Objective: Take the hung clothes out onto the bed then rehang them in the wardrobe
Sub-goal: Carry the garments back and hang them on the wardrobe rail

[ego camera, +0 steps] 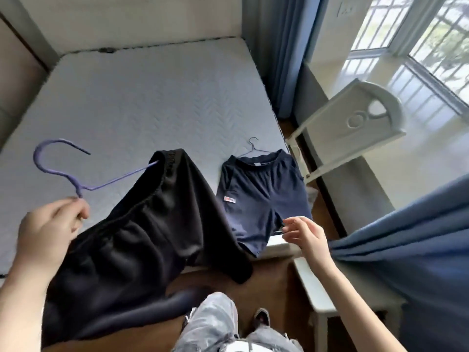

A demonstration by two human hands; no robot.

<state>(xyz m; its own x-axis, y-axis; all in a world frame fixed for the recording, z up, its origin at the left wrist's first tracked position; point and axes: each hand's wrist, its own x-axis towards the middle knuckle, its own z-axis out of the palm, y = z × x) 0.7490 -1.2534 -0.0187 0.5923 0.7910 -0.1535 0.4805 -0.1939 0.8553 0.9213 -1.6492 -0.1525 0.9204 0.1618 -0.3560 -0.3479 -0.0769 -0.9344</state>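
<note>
My left hand (pixel 48 229) pinches the neck of a purple wire hanger (pixel 63 168), holding it above the near edge of the bed (pixel 132 102). Black shorts (pixel 142 232) hang from that hanger and droop past the mattress edge toward the floor. Navy blue shorts (pixel 261 196) lie flat on the bed's right near corner, with a thin hanger hook (pixel 252 144) sticking out above their waistband. My right hand (pixel 302 235) hovers at the hem of the navy shorts, fingers spread and empty. No wardrobe is in view.
A white chair (pixel 355 123) leans against the window ledge right of the bed. Blue curtains (pixel 406 262) hang at the right and behind the bed's corner. A white bed frame rail (pixel 314 288) runs near my right forearm. My legs and shoes stand on the wooden floor below.
</note>
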